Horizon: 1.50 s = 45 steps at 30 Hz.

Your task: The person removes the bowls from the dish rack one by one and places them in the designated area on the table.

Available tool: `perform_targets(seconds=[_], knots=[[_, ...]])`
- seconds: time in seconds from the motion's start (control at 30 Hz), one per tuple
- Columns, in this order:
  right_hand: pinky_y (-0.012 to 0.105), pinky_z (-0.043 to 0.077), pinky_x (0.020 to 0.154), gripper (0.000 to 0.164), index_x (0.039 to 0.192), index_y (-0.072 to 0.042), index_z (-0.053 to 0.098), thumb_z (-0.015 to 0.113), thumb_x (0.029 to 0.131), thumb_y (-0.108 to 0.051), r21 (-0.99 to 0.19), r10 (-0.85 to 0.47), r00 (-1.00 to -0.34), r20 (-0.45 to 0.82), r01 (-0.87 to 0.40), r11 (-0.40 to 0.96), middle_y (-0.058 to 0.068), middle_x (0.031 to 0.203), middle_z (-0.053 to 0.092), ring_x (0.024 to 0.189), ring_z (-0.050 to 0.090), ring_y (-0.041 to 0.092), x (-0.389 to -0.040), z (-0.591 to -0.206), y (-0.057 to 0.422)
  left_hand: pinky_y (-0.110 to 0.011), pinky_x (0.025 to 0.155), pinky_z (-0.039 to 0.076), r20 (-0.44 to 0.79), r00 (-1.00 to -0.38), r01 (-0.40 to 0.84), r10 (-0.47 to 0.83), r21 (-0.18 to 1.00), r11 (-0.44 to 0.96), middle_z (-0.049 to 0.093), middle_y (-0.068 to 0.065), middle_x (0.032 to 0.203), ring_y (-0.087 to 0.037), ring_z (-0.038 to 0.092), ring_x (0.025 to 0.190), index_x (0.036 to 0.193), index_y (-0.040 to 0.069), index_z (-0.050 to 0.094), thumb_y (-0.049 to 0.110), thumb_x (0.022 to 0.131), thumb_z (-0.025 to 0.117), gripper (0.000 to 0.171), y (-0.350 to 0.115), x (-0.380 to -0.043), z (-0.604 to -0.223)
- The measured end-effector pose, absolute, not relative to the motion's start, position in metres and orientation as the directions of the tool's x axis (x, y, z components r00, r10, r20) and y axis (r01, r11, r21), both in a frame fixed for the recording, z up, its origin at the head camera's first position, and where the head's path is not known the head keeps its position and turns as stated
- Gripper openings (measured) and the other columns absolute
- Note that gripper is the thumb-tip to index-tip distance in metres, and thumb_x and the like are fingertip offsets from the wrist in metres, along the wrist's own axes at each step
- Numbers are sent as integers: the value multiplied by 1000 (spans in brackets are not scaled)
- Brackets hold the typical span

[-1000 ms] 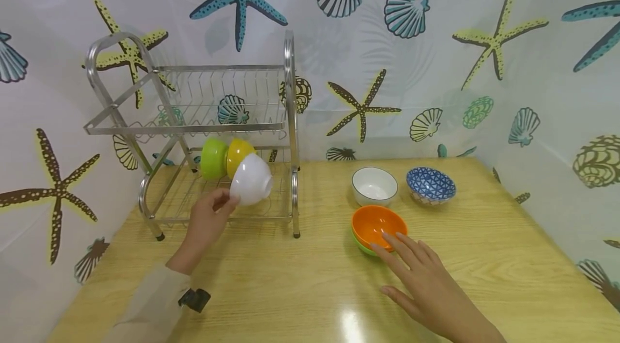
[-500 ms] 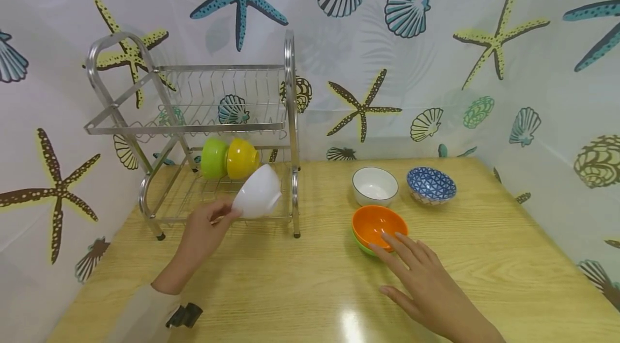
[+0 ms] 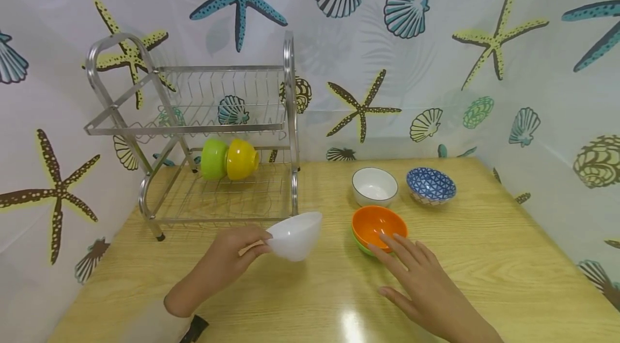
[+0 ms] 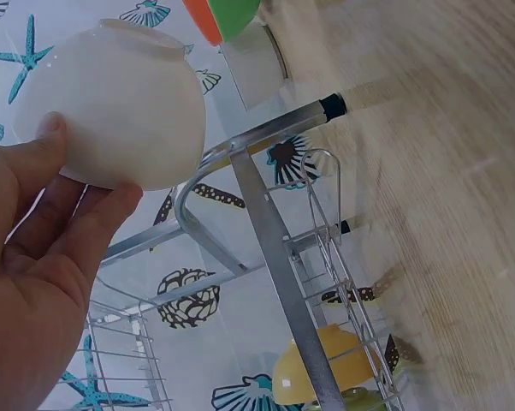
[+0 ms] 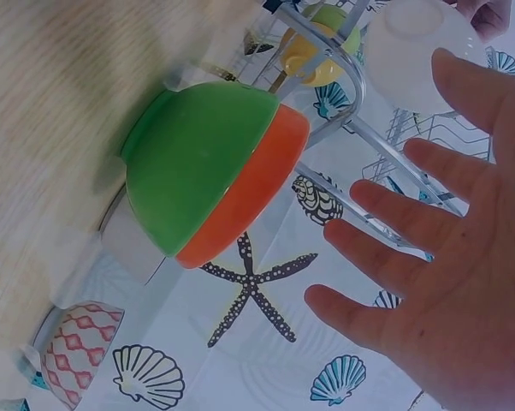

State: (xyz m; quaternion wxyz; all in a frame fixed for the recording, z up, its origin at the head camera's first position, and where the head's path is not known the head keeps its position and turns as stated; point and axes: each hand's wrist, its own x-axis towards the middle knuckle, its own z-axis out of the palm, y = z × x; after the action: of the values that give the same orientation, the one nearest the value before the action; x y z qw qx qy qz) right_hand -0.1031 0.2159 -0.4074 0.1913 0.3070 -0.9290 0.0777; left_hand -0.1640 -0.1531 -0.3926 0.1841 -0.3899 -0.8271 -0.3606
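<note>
My left hand (image 3: 232, 259) pinches the rim of a plain white bowl (image 3: 295, 238), thumb on one side and fingers on the other. The bowl hangs tilted above the table, in front of the rack's right leg. In the left wrist view the white bowl (image 4: 112, 103) shows its rounded outside and foot. My right hand (image 3: 426, 289) is spread with straight fingers, near the front of an orange bowl (image 3: 375, 222) nested in a green bowl (image 3: 360, 246). The right wrist view shows a gap between those fingers and the green bowl (image 5: 198, 163).
A two-tier metal dish rack (image 3: 218, 128) stands at the left, with a light green bowl (image 3: 213, 159) and a yellow bowl (image 3: 241, 159) on edge in its lower tier. Behind the orange bowl sit a dark-rimmed white bowl (image 3: 374, 187) and a blue patterned bowl (image 3: 431, 186).
My left hand has brought the white bowl out of the rack's lower tier, toward me and to the right, and turned its opening upward. My right hand stays nearly still.
</note>
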Motion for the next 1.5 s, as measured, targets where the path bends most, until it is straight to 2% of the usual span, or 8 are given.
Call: perform_targets(seconds=[0.17,0.3,0.47,0.7,0.8,0.93,1.3,1.5], knots=[[56,37,102,72,148,-23,37,69,86,-41,-20,-538,-742,400,-594,804,6,150,38,133,39,30,-102,-406,215,-21,76,56,640,-483,875,598,327,356,70,-3,95,-17,66,86,95,8,69,-5,71,77,28,-145,-161,-398],[51,41,103,73,148,-24,36,69,86,-41,-35,-529,-751,395,-588,808,4,152,35,134,39,28,-100,-405,215,-18,79,55,645,-421,907,638,275,320,69,-5,97,-20,66,89,97,6,69,-6,71,77,29,-138,-157,-399],[45,42,104,76,149,-25,34,72,84,-38,-68,-539,-737,409,-613,787,0,153,34,134,39,24,-99,-406,214,-17,83,53,625,-395,918,673,239,318,69,-2,99,-18,67,92,96,8,69,-3,72,78,27,-127,-151,-400],[26,27,114,69,148,-22,37,67,88,-37,-96,-586,-684,436,-682,725,0,153,34,133,39,22,-97,-404,211,-16,85,52,622,-341,938,705,173,301,68,0,99,-15,66,92,93,11,69,3,73,79,24,-112,-147,-402],[21,23,115,65,147,-20,38,65,90,-38,-102,-606,-656,450,-712,695,1,152,35,132,41,22,-96,-403,209,-16,87,51,617,-319,946,720,160,281,68,0,100,-14,66,94,94,11,69,6,75,77,21,-106,-146,-402],[17,16,116,67,146,-17,41,69,87,-35,-94,-630,-613,477,-748,657,3,150,38,131,43,24,-95,-403,206,-14,89,49,600,-316,948,735,167,271,67,-1,102,-13,65,96,95,12,69,7,77,76,20,-99,-144,-401],[13,26,111,52,139,-20,50,61,93,-40,-53,-663,-511,547,-812,582,0,140,51,122,51,16,-97,-405,205,-14,91,48,592,-285,953,754,95,286,67,1,103,-10,65,97,96,12,70,9,77,78,21,-87,-139,-405],[13,31,108,41,132,-20,58,61,93,-34,-97,-665,-503,552,-831,548,-4,129,60,115,58,16,-95,-404,205,-14,92,47,619,-240,961,747,43,274,66,0,103,-11,65,99,95,12,70,10,77,78,20,-82,-138,-405]])
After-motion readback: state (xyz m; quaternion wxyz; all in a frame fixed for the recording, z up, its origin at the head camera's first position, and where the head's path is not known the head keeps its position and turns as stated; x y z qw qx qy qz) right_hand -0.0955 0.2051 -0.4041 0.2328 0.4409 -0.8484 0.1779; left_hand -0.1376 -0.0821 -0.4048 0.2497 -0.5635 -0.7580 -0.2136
